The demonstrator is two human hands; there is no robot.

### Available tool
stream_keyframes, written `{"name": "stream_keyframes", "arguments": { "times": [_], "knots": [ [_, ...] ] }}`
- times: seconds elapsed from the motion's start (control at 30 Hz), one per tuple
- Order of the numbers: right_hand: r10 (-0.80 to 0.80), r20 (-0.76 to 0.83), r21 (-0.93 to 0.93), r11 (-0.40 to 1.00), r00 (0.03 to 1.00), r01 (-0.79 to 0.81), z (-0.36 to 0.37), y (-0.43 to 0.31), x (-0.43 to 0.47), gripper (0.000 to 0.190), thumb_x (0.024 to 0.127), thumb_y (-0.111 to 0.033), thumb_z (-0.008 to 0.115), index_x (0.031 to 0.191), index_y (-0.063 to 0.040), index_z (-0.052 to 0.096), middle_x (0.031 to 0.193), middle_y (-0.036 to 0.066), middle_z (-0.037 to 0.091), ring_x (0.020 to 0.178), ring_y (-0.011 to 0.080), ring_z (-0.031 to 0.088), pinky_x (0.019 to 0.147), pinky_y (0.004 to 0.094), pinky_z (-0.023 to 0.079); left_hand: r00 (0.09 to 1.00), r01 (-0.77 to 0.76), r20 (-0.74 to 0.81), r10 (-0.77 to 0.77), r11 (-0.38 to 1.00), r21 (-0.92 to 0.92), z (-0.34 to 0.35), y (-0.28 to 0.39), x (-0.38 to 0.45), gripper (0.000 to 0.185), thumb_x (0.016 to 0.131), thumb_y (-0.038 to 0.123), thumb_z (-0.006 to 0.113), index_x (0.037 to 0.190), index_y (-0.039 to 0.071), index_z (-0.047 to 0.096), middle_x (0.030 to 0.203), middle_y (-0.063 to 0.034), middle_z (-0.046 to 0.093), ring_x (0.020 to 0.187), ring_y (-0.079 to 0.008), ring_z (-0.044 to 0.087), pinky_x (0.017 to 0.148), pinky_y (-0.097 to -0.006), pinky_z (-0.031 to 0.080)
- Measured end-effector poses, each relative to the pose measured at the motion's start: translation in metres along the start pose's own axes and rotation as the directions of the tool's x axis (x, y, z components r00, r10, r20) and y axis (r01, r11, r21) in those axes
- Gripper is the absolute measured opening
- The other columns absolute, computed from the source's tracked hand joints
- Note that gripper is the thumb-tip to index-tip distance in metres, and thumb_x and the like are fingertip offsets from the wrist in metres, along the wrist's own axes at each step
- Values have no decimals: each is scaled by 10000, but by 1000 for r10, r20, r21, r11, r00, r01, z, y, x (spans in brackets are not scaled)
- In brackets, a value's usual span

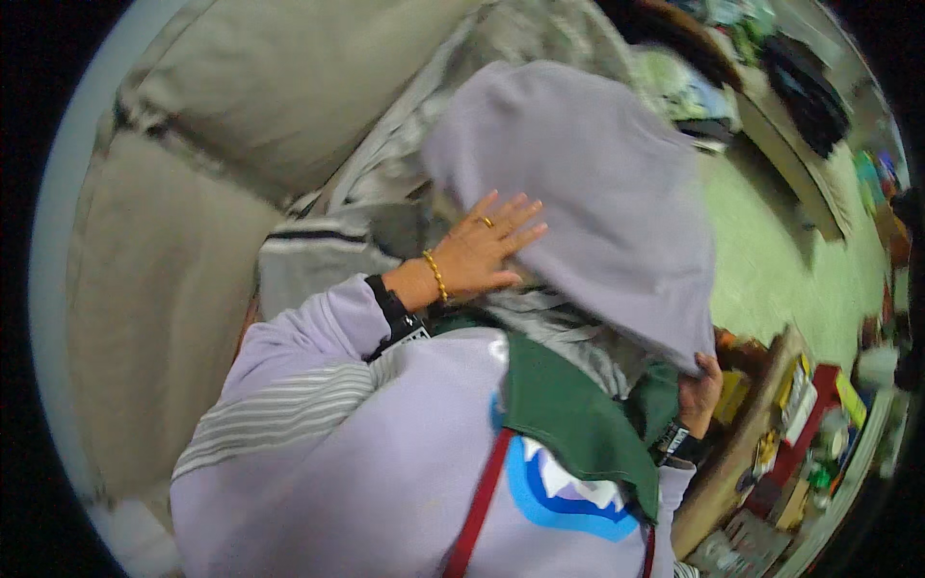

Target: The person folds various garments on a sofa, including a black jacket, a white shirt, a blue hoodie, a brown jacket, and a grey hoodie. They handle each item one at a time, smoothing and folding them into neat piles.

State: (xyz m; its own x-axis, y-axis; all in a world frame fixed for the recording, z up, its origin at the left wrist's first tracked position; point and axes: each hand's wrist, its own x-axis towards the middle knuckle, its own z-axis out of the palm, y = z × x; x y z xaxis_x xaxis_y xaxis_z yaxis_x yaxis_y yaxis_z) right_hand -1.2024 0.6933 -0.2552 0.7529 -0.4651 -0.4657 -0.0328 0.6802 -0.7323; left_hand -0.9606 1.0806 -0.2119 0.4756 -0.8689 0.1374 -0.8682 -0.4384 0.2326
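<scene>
A light purple cloth [578, 173], perhaps a garment, is spread in front of me over other fabric. My left hand [488, 242], with a gold ring and a gold beaded bracelet, has its fingers apart, the fingertips over the cloth's left edge. At the cloth's lower right corner my right hand [701, 394] grips the edge; part of that hand is hidden. Grey cloth with a black and white stripe [311, 249] lies left of my left wrist. Below the purple cloth shows crumpled grey fabric [571, 329], beside a dark green cloth [571, 404] against my chest.
Beige sofa cushions [188, 303] stand at the left. On the right are a light green floor [773, 260], a piece of furniture with a beige edge [788, 152], and a wooden-edged surface [730, 462] beside boxes and small items. A dark bag-like thing [806, 94] lies at the upper right.
</scene>
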Motion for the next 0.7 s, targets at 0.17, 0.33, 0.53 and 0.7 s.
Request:
{"name": "stream_keyframes", "arguments": {
  "times": [0.17,0.33,0.53,0.7],
  "knots": [
    [114,-32,-38,993,993,-115,-21,13,15,476,705,-30,572,1177,12,525,1137,128,568,1021,289,531,930,410,414,892,443,-90,-442,897,-19,5,-13,-122,811,753,248,683,1430,83,270,1508,-158,175,1396,-331,143,1131,-467,107],
    [130,-59,-40,990,990,-133,-29,24,16,386,695,-24,579,1080,-12,561,1007,64,604,898,222,555,821,353,451,717,697,49,-696,714,-61,38,-14,-166,802,774,304,672,1407,15,273,1482,-228,176,1391,-360,121,1127,-441,116],
    [147,-32,21,989,989,-147,-16,26,12,306,780,-145,615,1066,-37,590,1040,72,628,986,236,559,882,376,438,718,686,82,-691,723,82,64,-28,-156,834,748,367,680,1410,47,287,1460,-241,207,1379,-381,132,1119,-476,108],
    [178,-54,-10,984,983,-178,-20,24,19,378,864,-242,592,1174,-32,542,1133,69,613,1014,249,572,871,406,453,722,686,83,-687,726,44,49,-23,-164,789,749,337,676,1399,64,319,1472,-208,209,1381,-376,134,1117,-481,103]
  ]
}}
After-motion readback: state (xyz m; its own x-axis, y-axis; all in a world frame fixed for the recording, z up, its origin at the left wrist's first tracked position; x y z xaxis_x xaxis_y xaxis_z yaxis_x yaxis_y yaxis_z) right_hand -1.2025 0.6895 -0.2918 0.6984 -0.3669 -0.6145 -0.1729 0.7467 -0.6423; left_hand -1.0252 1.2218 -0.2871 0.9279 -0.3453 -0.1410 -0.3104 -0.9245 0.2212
